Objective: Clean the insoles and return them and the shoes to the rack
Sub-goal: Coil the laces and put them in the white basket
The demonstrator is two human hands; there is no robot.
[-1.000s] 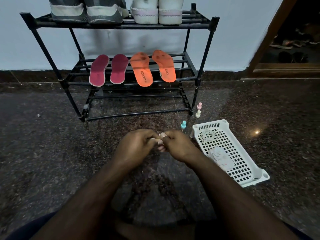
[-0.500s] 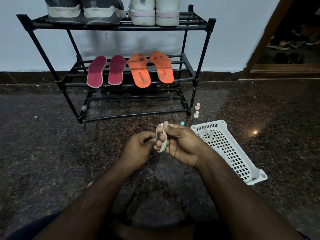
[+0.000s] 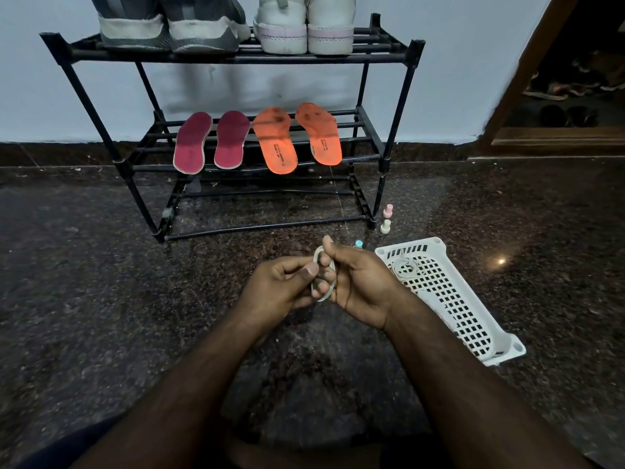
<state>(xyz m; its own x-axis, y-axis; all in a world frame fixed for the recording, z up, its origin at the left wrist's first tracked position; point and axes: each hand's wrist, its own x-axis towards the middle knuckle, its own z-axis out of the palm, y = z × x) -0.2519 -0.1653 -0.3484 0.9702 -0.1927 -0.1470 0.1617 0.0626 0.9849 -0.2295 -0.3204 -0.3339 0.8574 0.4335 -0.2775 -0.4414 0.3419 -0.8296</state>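
Two maroon insoles and two orange insoles lie side by side on the middle shelf of the black rack. Grey shoes and white shoes stand on the top shelf. In front of the rack, above the floor, my right hand has its fingers through a pale loop, which looks like a rubber band. My left hand pinches the loop's left side with thumb and fingers.
A white perforated basket lies on the dark granite floor at my right, holding pale bands. Small pink, cream and teal pegs stand near the rack's right foot. An open doorway with more footwear is far right.
My hands went from pressed together to slightly apart, and the pale loop came onto my right fingers. In the last half second the hands have barely shifted.
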